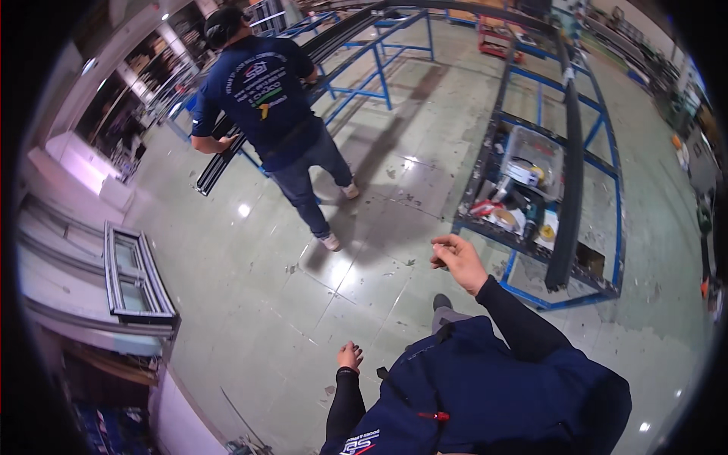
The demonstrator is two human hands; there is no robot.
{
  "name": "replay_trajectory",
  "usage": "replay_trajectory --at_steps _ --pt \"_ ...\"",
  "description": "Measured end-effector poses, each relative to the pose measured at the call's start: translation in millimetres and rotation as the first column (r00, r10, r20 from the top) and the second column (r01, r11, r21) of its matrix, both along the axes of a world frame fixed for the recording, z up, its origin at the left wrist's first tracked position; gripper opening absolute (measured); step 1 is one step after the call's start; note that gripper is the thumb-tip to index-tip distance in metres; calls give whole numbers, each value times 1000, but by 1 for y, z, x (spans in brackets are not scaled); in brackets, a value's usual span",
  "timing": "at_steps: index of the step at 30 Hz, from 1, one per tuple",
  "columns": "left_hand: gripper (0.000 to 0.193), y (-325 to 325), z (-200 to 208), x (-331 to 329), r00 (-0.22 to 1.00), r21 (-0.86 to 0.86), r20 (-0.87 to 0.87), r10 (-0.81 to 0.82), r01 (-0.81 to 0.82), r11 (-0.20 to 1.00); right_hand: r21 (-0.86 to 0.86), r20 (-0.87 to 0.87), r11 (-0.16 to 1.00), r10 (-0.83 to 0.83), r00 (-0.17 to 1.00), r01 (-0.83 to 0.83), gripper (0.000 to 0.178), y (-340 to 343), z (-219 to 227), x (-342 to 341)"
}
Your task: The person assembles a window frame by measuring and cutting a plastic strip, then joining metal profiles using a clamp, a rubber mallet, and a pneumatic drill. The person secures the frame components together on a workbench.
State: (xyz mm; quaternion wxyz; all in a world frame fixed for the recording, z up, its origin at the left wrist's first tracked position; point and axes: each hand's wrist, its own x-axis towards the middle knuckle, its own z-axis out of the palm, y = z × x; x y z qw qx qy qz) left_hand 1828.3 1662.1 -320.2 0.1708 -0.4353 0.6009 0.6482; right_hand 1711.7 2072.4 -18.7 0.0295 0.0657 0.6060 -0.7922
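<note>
My right hand is raised in front of me, thumb and fingers drawn together; anything in the pinch is too small to make out. It is nearest to a blue-framed work table but does not touch it. My left hand hangs low at my left side over the tiled floor, its fingers loosely apart and nothing in them. On the table's near end lie a clear plastic bin, a dark cordless drill and a red-handled tool. A long black metal profile runs along the table.
Ahead to the left, a co-worker in dark clothes stands with a hand at long dark profiles on blue trestles. A framed window unit is at the left. A red tool cart stands far back.
</note>
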Motion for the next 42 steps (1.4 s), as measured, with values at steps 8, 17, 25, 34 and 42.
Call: replay_trajectory --at_steps 8,17,25,34,42 --pt "46 47 6 -59 999 195 43 23 -31 980 35 -47 996 81 996 -80 23 -27 -14 -112" --pt "31 90 -13 -194 997 -13 38 -62 63 998 38 -118 991 131 984 -128 21 28 -13 -266" --pt "32 94 -24 -257 997 -127 25 -73 76 989 89 -17 995 51 999 -49 22 94 -29 -349" --pt "51 67 -27 -324 920 -315 298 -254 346 884 38 107 996 81 991 -85 22 56 -60 -437" --pt "33 25 -63 -541 937 -328 166 -308 347 879 111 110 992 48 993 -60 25 2 -78 -605"
